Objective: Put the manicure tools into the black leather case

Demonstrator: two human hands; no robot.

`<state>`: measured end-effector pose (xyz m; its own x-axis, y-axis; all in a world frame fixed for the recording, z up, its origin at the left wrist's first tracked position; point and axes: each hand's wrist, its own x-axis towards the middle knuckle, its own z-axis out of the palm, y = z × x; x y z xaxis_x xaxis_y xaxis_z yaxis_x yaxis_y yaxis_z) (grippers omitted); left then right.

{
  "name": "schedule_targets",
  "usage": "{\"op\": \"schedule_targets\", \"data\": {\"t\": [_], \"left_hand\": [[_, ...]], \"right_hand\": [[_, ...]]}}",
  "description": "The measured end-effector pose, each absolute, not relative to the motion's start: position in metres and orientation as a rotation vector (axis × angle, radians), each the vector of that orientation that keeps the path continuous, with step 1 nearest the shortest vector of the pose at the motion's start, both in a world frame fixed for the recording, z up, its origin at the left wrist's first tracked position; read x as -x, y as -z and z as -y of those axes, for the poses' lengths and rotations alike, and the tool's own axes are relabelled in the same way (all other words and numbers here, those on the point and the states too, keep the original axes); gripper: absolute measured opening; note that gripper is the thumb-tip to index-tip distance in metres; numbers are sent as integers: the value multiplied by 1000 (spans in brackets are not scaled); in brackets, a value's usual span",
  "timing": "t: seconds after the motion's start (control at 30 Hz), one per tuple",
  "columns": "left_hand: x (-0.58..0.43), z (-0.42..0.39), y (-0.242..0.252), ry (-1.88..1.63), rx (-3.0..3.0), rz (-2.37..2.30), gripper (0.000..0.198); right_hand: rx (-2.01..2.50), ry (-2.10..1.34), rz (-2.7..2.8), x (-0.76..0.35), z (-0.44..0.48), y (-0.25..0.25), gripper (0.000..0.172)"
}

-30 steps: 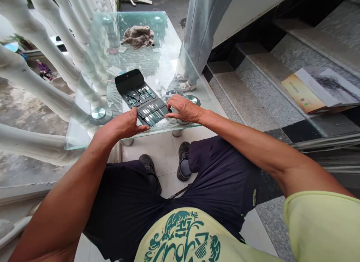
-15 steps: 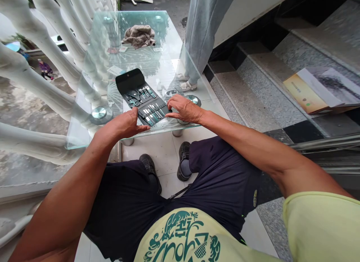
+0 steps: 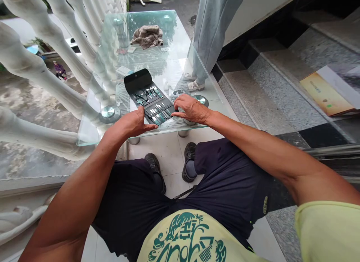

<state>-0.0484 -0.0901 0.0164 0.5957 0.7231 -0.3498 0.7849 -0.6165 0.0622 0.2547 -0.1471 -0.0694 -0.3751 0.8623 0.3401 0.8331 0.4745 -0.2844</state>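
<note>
A black manicure kit case [image 3: 150, 98] lies open and flat on the glass table [image 3: 92, 130], right between the two hands. The left hand [image 3: 135, 123] sits at the near left corner of the case, with its thumb up against the edge and its fingers lying flat on the glass. It holds nothing. The right hand [image 3: 191, 109] rests at the near right corner, fingers bent and spread a little, tips touching the case edge. It holds nothing either.

The case looks thin and light. Its cover looks soft and bendy, so it may flop if it is lifted by one end. The small metal tools [image 3: 157, 112] inside are hard and shiny, and some look sharp. The glass looks smooth, so the case may slide easily. The two near corners by the hands look like good places to hold it.

The long side of the case runs away from the hands and a bit to the left. The plain flap [image 3: 137, 80] is at the far end. The tools lie in rows.

Far past the hands, a brown rag [image 3: 147, 35] lies on the table. A person's grey trouser legs [image 3: 210, 29] stand beyond the right hand.
</note>
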Motion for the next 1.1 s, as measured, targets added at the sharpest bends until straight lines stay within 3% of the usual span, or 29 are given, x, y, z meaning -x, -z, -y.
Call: {"op": "schedule_targets", "data": {"t": [0.47, 0.63, 0.9, 1.1], "left_hand": [[43, 94, -16, 406, -2621, -1304, 83], [47, 93, -12, 253, -2555, -1337, 85], [32, 90, -13, 26, -2413, -1611, 43], [25, 80, -1, 0, -2457, -1665, 34]], "right_hand": [[1424, -16, 2291, -251, 147, 73, 16], [1412, 3, 2281, -249, 149, 73, 14], [1458, 64, 2293, -240, 155, 69, 13], [1459, 48, 2315, -239, 155, 66, 15]]}}
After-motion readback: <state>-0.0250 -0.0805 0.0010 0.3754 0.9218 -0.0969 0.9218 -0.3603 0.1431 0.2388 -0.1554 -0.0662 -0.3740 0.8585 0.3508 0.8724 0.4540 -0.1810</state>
